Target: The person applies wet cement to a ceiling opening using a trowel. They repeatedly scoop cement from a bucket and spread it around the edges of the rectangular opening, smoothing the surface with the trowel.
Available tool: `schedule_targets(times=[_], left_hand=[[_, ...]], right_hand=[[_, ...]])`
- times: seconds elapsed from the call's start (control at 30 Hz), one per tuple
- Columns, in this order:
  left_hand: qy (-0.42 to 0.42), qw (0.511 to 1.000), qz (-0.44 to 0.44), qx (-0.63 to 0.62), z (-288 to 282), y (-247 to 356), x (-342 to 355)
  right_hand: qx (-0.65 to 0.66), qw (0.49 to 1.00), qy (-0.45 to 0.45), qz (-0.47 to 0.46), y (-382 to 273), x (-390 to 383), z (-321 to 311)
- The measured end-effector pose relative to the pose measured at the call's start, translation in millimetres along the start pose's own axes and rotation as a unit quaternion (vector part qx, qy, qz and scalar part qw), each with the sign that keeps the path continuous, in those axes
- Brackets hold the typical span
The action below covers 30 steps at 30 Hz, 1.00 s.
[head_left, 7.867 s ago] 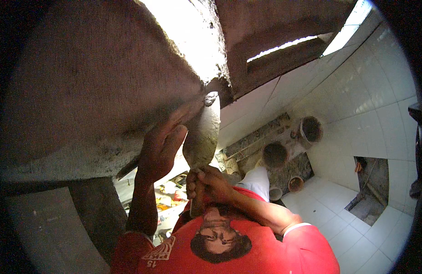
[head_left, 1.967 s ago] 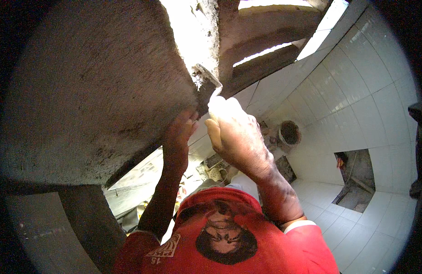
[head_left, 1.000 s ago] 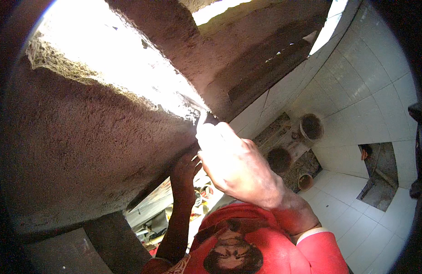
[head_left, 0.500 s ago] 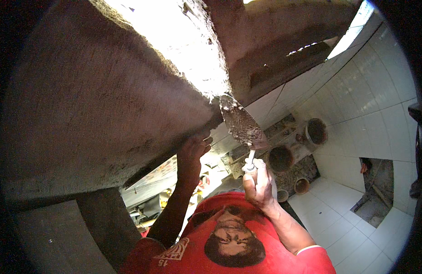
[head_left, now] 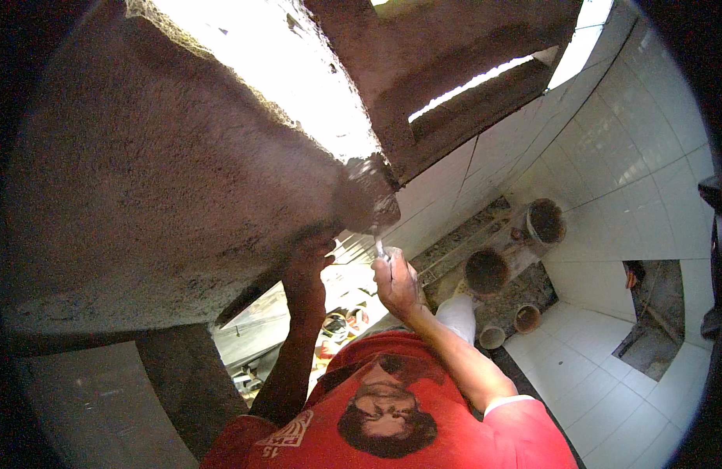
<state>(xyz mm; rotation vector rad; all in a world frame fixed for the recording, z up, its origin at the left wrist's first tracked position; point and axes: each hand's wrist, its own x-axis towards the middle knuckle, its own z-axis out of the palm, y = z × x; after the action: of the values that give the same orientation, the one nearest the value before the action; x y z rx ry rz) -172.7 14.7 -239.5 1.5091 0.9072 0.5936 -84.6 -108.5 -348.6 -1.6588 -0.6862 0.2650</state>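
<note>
1. Right hand (head_left: 398, 285): fingers wrapped firmly round the handle of a trowel (head_left: 365, 195), thumb along the near side.
2. Trowel: located directly ahead of the right hand, blade pointing away from the person. The blade is dark with pale streaks, and blurred. Its tip overlaps the lower end of a bright gap (head_left: 275, 66); from where I stand, contact cannot be confirmed.
3. Left hand (head_left: 305, 262): raised to the left of the right hand, at the lower edge of a rough brown slab (head_left: 173, 187). It lies in shadow; whether the fingers are closed on that edge or merely rest there, I cannot tell.
4. Slab: extends left of and beyond the left hand, with the bright gap along its far edge.
5. Markings: the red shirt (head_left: 474, 406), nearer the person than both hands, carries a large printed portrait. On its left side is a white emblem of curved lines, with lettering and numerals.
6. Containers: two large buckets (head_left: 486, 271) (head_left: 546, 221) and two small pots (head_left: 527, 318) (head_left: 491, 338) stand to the right of the right hand.
7. White tiled wall (head_left: 611, 180): farther right of that hand, beyond the containers.
</note>
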Motion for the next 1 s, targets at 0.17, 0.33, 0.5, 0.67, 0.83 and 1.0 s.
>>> schedule_targets(times=[0.17,0.33,0.5,0.67,0.83,1.0], left_hand=[[0.065,0.967,0.103,0.223,-20.0,5.0,-2.0],[0.157,0.965,0.128,0.164,-24.2,38.3,-22.9],[0.158,0.963,0.22,0.016,-16.9,77.8,-37.8],[0.136,0.961,0.242,-0.008,-18.6,94.1,-46.2],[0.087,0.964,0.251,0.013,-23.1,95.3,-46.1],[0.125,0.965,0.231,0.02,-25.1,94.0,-47.3]], right_hand=[[0.157,0.98,-0.073,0.093,-9.3,-3.2,18.1],[0.409,0.869,-0.144,0.237,-38.1,-17.6,55.2],[0.374,0.891,-0.219,0.138,-61.7,-39.1,62.5],[0.468,0.842,-0.196,0.182,-69.2,-44.5,52.1],[0.591,0.748,-0.156,0.258,-83.5,-29.1,45.7],[0.672,0.679,-0.12,0.271,-107.2,-7.1,44.2]])
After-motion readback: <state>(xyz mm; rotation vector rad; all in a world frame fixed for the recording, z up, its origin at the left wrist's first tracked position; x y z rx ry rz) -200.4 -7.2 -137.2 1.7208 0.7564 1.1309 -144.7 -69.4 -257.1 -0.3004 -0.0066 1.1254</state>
